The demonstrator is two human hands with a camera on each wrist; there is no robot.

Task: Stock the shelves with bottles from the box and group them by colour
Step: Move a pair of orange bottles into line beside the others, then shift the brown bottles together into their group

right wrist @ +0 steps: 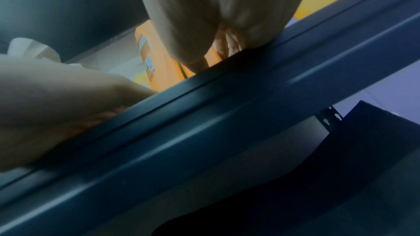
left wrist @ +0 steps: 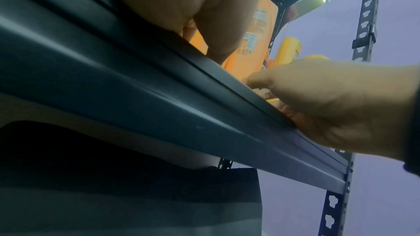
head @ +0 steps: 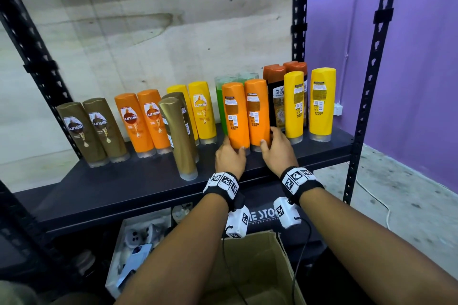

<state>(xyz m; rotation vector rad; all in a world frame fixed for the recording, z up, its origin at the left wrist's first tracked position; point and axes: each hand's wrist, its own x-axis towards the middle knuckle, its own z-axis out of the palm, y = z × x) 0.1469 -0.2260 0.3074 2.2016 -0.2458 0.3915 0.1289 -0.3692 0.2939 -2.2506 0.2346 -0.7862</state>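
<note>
Green bottles (head: 221,104) stand mostly hidden behind two orange bottles (head: 246,114). The cardboard box (head: 257,272) is cut off at the bottom edge. Both wrist views are blurred, largely blocked by the shelf edge (left wrist: 159,85).

Both my forearms are bare, no sleeves. Left hand (head: 229,159) and right hand (head: 277,150) each carry a black wrist strap (head: 224,193) studded with white blocks printed in black-and-white square codes. Under each wrist hangs a white camera box (head: 238,224), also coded; the right one (head: 287,213) has the same look. A thin black cable (head: 303,250) runs down from each box. No rings or gloves on my fingers (head: 263,142).
</note>
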